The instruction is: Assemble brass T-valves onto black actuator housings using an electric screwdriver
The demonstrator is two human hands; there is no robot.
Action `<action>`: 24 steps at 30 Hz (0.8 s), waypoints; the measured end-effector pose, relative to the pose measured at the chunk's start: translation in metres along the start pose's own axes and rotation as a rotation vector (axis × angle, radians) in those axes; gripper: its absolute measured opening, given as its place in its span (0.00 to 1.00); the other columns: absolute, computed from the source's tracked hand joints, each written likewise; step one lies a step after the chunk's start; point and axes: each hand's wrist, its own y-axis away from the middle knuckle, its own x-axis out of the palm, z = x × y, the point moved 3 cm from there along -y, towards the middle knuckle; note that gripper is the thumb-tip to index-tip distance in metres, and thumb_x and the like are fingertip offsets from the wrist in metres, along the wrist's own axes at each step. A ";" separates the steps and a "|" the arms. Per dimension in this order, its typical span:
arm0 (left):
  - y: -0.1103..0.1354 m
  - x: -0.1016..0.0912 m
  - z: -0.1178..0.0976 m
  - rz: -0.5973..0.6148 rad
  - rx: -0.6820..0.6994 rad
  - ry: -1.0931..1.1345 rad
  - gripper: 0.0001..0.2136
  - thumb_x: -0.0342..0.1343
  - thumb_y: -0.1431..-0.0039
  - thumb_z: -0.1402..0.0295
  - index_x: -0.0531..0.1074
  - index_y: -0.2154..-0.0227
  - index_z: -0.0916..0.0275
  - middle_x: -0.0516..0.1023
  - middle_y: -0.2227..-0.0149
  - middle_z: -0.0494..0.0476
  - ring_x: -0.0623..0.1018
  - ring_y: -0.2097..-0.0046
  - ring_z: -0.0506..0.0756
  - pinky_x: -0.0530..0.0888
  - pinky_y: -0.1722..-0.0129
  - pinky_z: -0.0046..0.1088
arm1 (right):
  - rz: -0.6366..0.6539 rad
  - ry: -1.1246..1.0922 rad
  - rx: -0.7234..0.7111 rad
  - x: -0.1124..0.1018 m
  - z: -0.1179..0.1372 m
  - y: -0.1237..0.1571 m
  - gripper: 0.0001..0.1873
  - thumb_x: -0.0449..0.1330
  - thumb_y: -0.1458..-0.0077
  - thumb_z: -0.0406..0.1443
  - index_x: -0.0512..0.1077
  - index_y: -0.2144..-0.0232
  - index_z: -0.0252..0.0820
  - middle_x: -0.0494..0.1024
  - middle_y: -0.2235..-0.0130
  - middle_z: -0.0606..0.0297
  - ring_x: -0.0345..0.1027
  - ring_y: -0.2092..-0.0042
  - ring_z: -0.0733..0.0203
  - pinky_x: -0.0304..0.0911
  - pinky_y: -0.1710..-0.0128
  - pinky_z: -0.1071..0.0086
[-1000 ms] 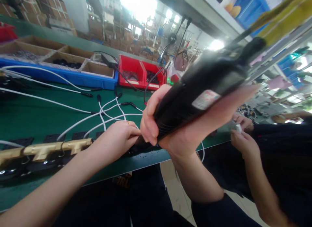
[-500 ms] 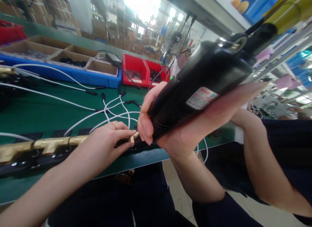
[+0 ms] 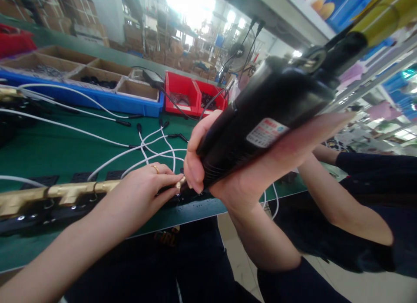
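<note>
My right hand (image 3: pixel 241 177) wraps around a black electric screwdriver (image 3: pixel 260 112) with a white and red label, tilted across the view, its lower end at a brass fitting. My left hand (image 3: pixel 153 183) pinches that small brass fitting (image 3: pixel 178 184) between thumb and fingers, close beside the tool's tip. The tip itself is mostly hidden by my fingers. To the left, brass tee fittings (image 3: pixel 70 193) lie in a row on black holders (image 3: pixel 61 212) along the bench's front edge.
White cables (image 3: pixel 156 146) with black plugs cross the green bench (image 3: pixel 107 142). Behind stand a blue divided tray (image 3: pixel 143 104) of small parts and red bins (image 3: pixel 180 94). A yellow hose (image 3: pixel 384 16) runs from the tool's top. At right, a co-worker's arm (image 3: pixel 339 199) reaches over the bench.
My hands and the screwdriver stay almost in place, the tool's upper end shifting very slightly. The co-worker's arms at right have moved, with a second forearm now showing farther back.
</note>
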 end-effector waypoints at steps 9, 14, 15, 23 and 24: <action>0.002 0.002 0.000 0.043 -0.007 -0.009 0.13 0.53 0.34 0.66 0.83 0.56 0.54 0.82 0.62 0.57 0.80 0.61 0.59 0.76 0.62 0.35 | 0.035 0.003 0.013 0.002 -0.012 -0.004 0.45 0.31 0.60 0.77 0.66 0.88 0.53 0.60 0.87 0.61 0.69 0.78 0.54 0.55 0.86 0.65; 0.002 0.003 0.000 0.048 -0.016 0.011 0.13 0.53 0.33 0.64 0.83 0.56 0.55 0.82 0.62 0.58 0.80 0.59 0.59 0.77 0.58 0.36 | 0.036 -0.046 0.003 0.002 -0.016 -0.005 0.42 0.35 0.60 0.77 0.65 0.88 0.53 0.60 0.88 0.61 0.70 0.77 0.52 0.57 0.83 0.63; 0.002 0.004 0.000 0.051 -0.014 0.009 0.13 0.53 0.33 0.64 0.83 0.56 0.55 0.82 0.62 0.58 0.80 0.59 0.59 0.77 0.58 0.36 | 0.016 -0.050 0.011 0.001 -0.016 -0.005 0.42 0.36 0.60 0.77 0.66 0.87 0.53 0.60 0.87 0.61 0.70 0.77 0.52 0.58 0.83 0.63; 0.008 0.005 0.016 0.056 -0.014 -0.032 0.14 0.51 0.31 0.64 0.82 0.55 0.55 0.82 0.59 0.58 0.80 0.59 0.59 0.74 0.59 0.35 | -0.024 -0.184 0.014 0.004 0.000 0.000 0.42 0.43 0.51 0.75 0.70 0.84 0.48 0.60 0.87 0.67 0.55 0.86 0.62 0.50 0.87 0.67; 0.009 0.003 0.018 0.051 -0.004 -0.032 0.13 0.51 0.31 0.64 0.82 0.56 0.55 0.82 0.60 0.57 0.79 0.58 0.59 0.74 0.59 0.34 | -0.017 -0.193 0.023 0.007 0.003 0.000 0.42 0.43 0.50 0.74 0.68 0.84 0.48 0.61 0.86 0.67 0.55 0.86 0.62 0.51 0.87 0.67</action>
